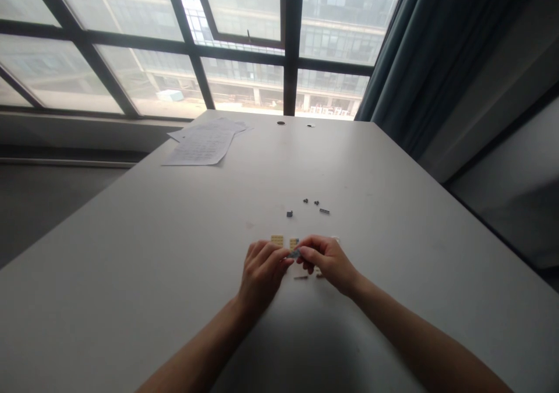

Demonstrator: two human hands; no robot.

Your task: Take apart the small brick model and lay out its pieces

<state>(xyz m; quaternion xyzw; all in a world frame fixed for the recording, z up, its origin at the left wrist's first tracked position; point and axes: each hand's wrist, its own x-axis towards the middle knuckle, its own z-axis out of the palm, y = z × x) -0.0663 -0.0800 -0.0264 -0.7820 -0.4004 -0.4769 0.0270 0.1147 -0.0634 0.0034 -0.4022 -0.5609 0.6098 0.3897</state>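
Note:
Between the fingertips of both hands is a small grey-blue building-brick piece (pixel 294 254); its exact shape is too small to make out. My left hand (pixel 263 269) pinches its left end, and my right hand (pixel 324 259) pinches the right end. Just behind the hands lie a tan studded plate (pixel 277 240) and a second tan piece (pixel 294 243) with a bluish part at its corner. A thin brown strip (pixel 301 278) lies below the fingers. Partly covered by my right hand are another tan piece (pixel 318 272) and a whitish piece (pixel 336 239).
Farther up the white table (pixel 174 236) sit a dark grey block (pixel 289 213), two tiny dark pieces (pixel 305 201) and a dark bar (pixel 324 211). Printed papers (pixel 203 142) lie at the far left, near the window. A dark curtain (pixel 402 61) hangs at the right.

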